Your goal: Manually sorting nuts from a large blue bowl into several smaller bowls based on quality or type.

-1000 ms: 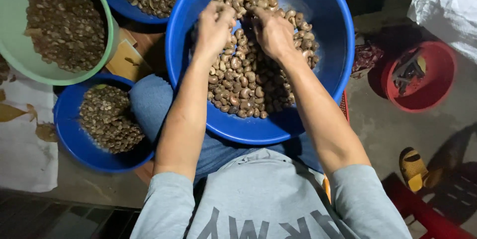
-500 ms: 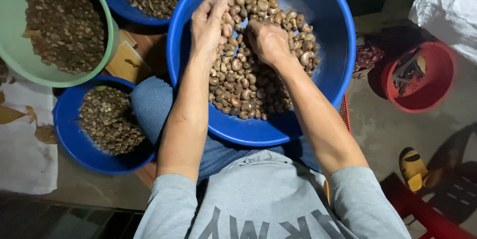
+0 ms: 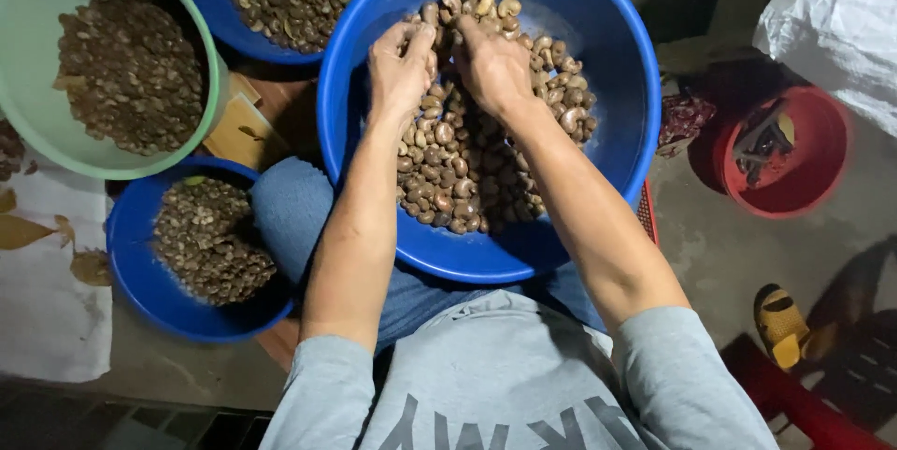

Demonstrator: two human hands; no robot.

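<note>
Where both hands meet, nuts (image 3: pixel 467 160) heap in the big blue basin (image 3: pixel 617 123) on the lap: left hand (image 3: pixel 400 67) and right hand (image 3: pixel 493 62) curl loosely, fingers in the pile, grip unclear. Most nuts remain unpicked; green bowl (image 3: pixel 210 85) and small blue bowl (image 3: pixel 131 263) hold sorted lots.

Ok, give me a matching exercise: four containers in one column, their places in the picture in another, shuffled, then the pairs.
Things:
1. Big blue basin
2. Green bowl
3. Small blue bowl
4. Red bowl

Places:
A. On the floor at the right
B. Top left
C. On the lap, with both hands in the nuts
D. Lower left, beside the knee

Pairs: 1-C, 2-B, 3-D, 4-A
</note>
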